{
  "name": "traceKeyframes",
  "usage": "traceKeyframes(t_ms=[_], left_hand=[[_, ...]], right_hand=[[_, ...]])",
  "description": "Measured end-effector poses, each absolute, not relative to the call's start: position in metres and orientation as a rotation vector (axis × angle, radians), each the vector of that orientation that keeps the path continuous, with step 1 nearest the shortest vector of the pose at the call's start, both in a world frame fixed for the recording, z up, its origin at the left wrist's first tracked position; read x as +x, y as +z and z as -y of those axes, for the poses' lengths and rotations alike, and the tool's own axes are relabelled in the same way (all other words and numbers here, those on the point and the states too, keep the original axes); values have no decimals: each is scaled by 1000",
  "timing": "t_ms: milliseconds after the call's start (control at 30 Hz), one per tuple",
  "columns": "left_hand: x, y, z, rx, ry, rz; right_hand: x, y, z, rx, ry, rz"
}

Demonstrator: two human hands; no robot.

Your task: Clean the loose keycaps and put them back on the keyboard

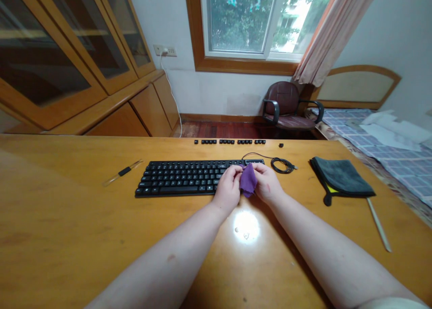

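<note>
A small purple cloth (249, 181) is pinched between my two hands over the right end of a black keyboard (182, 177). My left hand (228, 186) grips the cloth's left side with closed fingers. From the other side, my right hand (267, 182) has its fingers closed on the same cloth. Both hands cover the keyboard's right part, so the keys there are hidden. Bare sockets show along the keyboard's top row. Loose black keycaps (227, 141) stand in small groups in a line along the table's far edge.
A coiled black cable (282, 165) lies behind my right hand. Farther right, a folded grey cloth (342, 176) rests over a pale flat stick (380, 226). At left is a thin clear tool with a black grip (124, 171). One single keycap (281, 145) sits apart.
</note>
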State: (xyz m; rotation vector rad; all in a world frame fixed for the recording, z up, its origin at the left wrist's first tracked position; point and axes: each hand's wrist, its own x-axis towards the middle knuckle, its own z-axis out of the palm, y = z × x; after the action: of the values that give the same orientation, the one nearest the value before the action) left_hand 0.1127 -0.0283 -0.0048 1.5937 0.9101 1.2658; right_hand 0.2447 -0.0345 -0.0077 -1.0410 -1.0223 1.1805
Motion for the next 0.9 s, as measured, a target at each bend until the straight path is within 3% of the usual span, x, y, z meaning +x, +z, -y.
traceKeyframes(t_ms=[367,733,900], left_hand=[[112,-9,29,1406,1227,-810],[118,-7,30,997,1156,-528],[119,-3,30,990,1165,-509]], right_hand=[[244,-7,33,-975,966,1184],[252,2,30,-941,839,965],[251,6,36,-972,827,1167]])
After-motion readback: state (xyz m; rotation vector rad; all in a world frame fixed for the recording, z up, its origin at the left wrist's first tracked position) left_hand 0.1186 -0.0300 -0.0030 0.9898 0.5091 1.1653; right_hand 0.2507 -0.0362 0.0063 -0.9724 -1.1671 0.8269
